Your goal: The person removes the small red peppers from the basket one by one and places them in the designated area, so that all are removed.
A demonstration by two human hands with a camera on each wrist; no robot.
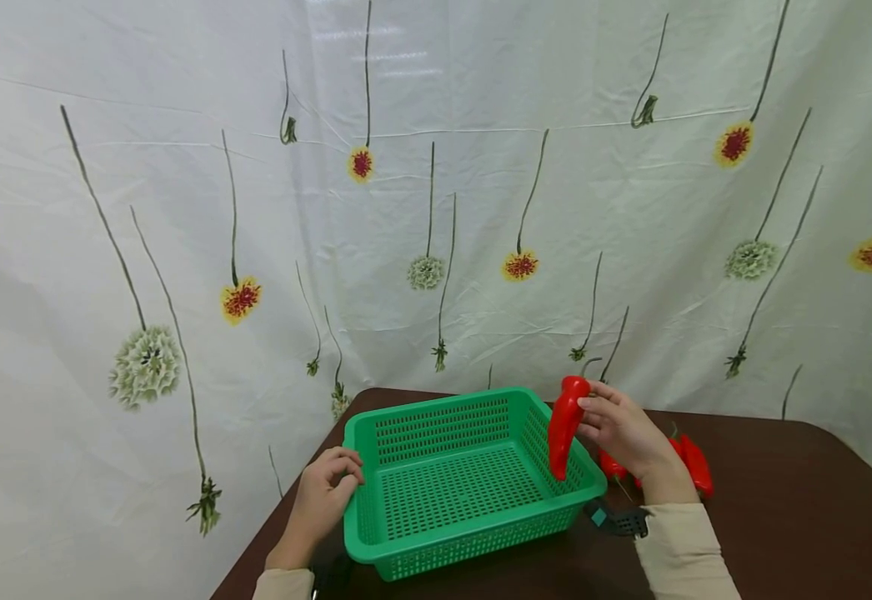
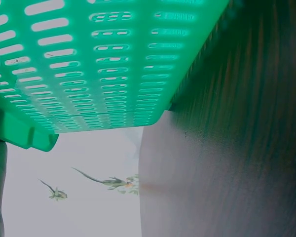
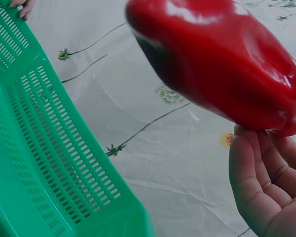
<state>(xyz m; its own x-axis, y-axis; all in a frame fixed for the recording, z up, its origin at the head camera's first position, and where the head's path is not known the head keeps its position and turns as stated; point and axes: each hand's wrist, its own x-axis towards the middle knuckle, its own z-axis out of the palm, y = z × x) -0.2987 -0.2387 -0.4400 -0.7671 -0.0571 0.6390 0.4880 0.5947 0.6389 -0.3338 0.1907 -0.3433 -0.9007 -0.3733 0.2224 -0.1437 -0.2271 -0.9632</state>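
My right hand point(image 1: 619, 427) pinches a long red pepper point(image 1: 567, 425) near its stem end, tip hanging downward. In the head view it appears over the right rim of a green plastic basket point(image 1: 473, 546), whose visible inside holds nothing. The pepper point(image 3: 212, 59) looms large in the right wrist view, with the fingers point(image 3: 246, 173) against its side. At the basket's left rim rests my left hand point(image 1: 323, 496), its fingers bent over the edge. Mostly the slotted basket wall point(image 2: 108, 74) fills the left wrist view.
More red peppers point(image 1: 694, 467) lie on the dark brown table point(image 1: 774, 500) right of the basket, partly hidden by the right hand and forearm. Behind the table hangs a white flower-patterned curtain point(image 1: 481, 317).
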